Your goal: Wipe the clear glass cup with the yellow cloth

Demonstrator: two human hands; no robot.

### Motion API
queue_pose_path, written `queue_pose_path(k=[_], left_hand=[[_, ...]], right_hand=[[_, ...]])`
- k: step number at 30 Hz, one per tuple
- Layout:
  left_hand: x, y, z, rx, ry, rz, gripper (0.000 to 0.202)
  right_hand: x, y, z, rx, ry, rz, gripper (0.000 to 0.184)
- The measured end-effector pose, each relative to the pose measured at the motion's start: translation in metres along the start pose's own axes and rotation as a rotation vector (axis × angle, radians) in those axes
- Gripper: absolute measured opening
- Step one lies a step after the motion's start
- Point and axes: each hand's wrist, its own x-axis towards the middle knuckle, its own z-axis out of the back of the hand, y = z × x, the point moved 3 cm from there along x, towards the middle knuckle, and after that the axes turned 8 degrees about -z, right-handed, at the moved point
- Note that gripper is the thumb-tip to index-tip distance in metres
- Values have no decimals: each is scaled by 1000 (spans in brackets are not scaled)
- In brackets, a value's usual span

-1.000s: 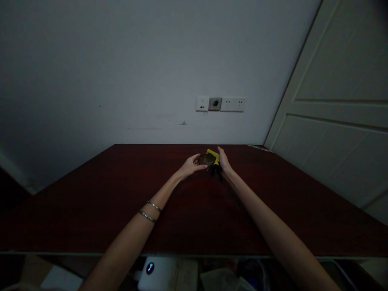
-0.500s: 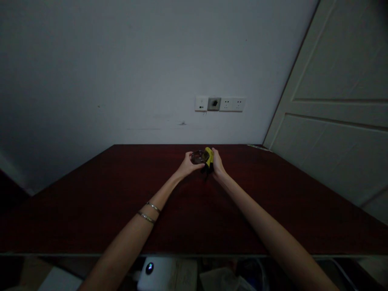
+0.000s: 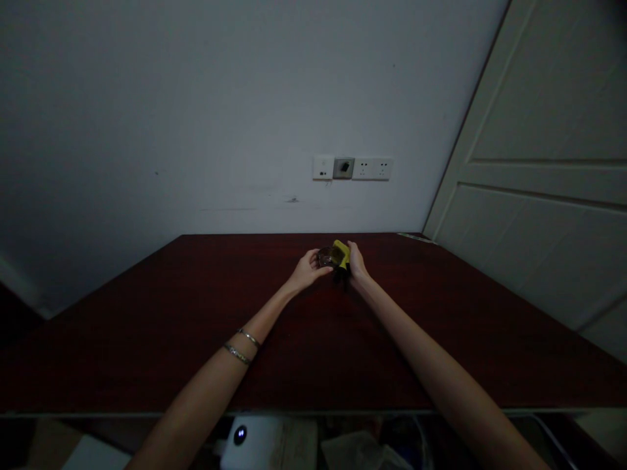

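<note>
Both arms reach out over a dark red table [image 3: 196, 313]. My left hand [image 3: 307, 269] and my right hand [image 3: 356, 263] meet near the far middle of the table. Between them is a small object with a dark round part [image 3: 325, 257] and a yellow part [image 3: 339, 254]. The left fingers curl round the dark round part. The right fingers close on the yellow part from the right. The room is dim and I cannot make out what the object is. Two thin bracelets [image 3: 242, 344] sit on my left forearm.
A white wall with a row of sockets [image 3: 353, 168] stands behind the table. A white panelled door [image 3: 548, 170] is at the right. Below the near table edge lie a white device with a small light [image 3: 247, 440] and some papers.
The hands and the object have shifted slightly left and back right above the table. The yellow part has turned a little between the fingers. Both hands keep hold.
</note>
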Motion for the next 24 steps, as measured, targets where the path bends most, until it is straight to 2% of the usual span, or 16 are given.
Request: queue_pose_path(k=[4,8,13,18,24], left_hand=[[2,5,8,43,-100,-22,63],[3,6,10,74,-133,-18,65],[1,3,-1,69,-67,-15,73],[-1,-1,-7,44,15,18,62],[0,0,-1,52,-15,16,63]], right_hand=[[-8,-9,-9,47,-6,-28,26],[-13,-13,-14,59,-27,-26,24],[-9,-9,-7,36,-74,-52,28],[-3,-7,1,7,-80,-141,29],[-2,-2,2,1,-43,-150,34]])
